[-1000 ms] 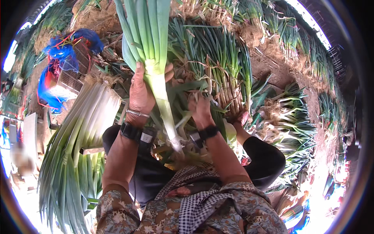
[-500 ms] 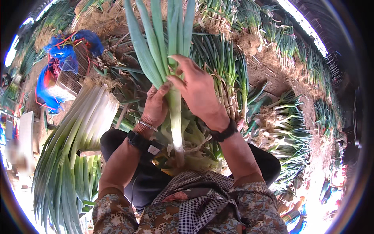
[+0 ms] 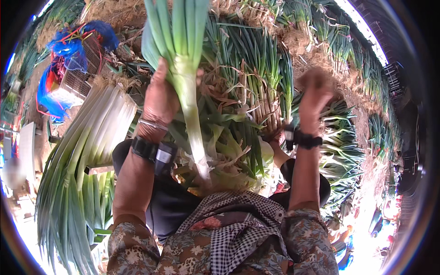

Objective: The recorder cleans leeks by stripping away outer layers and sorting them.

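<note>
A thick leek [image 3: 189, 103] stands slanted in front of me, its green leaves fanning upward and its white root end pointing toward my lap. Wrapped around it just below the leaf fork is my left hand [image 3: 161, 98]; a fingertip shows on the far side of the stalk. My right hand [image 3: 316, 89] is away from the leek, out to the right, and its fingers are smeared by motion. Under the leek's white end lies a heap of loose, pale green leaves [image 3: 224, 151].
A stack of trimmed leeks [image 3: 98, 133] lies at the left. Beyond it sits a wire crate [image 3: 80, 85] with blue netting [image 3: 68, 52]. Bundled leeks [image 3: 261, 68] stand ahead, and another pile [image 3: 341, 146] spreads at the right. My knees flank the leaf heap.
My right hand has left the leek and swung out to the right. My left hand has moved up and left with the leek, which now leans further left.
</note>
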`<state>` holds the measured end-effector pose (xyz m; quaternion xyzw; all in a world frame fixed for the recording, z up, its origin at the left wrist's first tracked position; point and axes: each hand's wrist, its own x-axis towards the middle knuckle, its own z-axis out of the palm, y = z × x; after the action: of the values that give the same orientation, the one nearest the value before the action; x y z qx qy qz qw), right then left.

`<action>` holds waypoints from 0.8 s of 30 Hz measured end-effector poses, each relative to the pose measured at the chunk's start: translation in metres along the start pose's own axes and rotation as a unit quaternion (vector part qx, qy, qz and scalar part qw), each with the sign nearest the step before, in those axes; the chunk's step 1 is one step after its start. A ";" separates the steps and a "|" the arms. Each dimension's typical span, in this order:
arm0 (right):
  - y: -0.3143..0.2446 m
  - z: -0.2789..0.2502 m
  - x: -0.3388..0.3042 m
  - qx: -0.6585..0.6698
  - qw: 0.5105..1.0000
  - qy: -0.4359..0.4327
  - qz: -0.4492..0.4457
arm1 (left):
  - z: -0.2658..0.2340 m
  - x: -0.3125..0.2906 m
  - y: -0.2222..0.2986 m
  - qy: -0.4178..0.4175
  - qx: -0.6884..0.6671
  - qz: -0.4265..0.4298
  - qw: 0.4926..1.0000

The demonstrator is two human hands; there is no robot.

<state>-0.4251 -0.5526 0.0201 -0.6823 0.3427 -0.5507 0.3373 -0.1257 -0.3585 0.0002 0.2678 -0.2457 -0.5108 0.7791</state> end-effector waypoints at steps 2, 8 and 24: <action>0.044 0.010 -0.047 -0.296 0.886 -0.281 0.218 | -0.006 0.004 0.009 -0.013 -0.016 0.020 1.000; -0.041 0.111 -0.130 0.194 0.889 -0.361 0.205 | -0.018 0.001 0.019 -0.071 0.007 0.013 0.997; -0.055 0.148 -0.137 0.057 0.932 -0.339 0.114 | -0.015 -0.002 0.008 -0.038 0.032 -0.002 0.999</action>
<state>-0.2958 -0.3962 -0.0298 -0.7643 0.2517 -0.2626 0.5325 -0.1114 -0.3516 -0.0059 0.2735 -0.2914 -0.5140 0.7590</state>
